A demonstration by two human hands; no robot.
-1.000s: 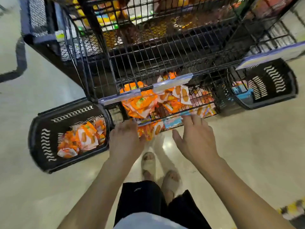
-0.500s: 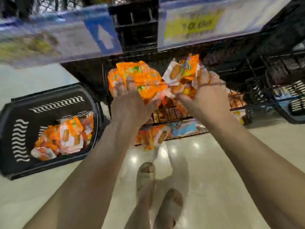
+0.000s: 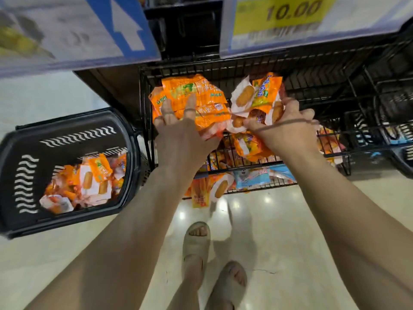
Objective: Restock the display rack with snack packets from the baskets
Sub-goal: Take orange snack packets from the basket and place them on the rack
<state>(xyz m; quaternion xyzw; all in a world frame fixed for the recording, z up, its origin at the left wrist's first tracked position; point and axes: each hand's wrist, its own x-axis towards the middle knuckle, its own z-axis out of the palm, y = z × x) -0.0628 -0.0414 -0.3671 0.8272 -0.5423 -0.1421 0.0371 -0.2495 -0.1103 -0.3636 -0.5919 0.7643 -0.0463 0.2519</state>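
My left hand (image 3: 178, 133) holds a bunch of orange snack packets (image 3: 192, 97) raised in front of the black wire display rack (image 3: 312, 70), its fingers spread over them. My right hand (image 3: 286, 128) grips a second bunch of orange and white snack packets (image 3: 257, 95) beside the first. Both bunches hang above the rack's lowest wire shelf (image 3: 245, 164), where more packets lie. A black plastic basket (image 3: 24, 153) on the floor at the left holds several orange and white packets (image 3: 89, 180).
Price signs hang overhead: a blue arrow sign (image 3: 125, 25) at the left, a yellow 10.00 tag (image 3: 290, 12) at the right. Another black basket (image 3: 402, 153) sits at the far right edge. My sandalled feet (image 3: 196, 242) stand on the shiny floor below the rack.
Both hands reached into the bottom shelf, took up bunches of packets and lifted them. My view swung closer under the rack's price signs.
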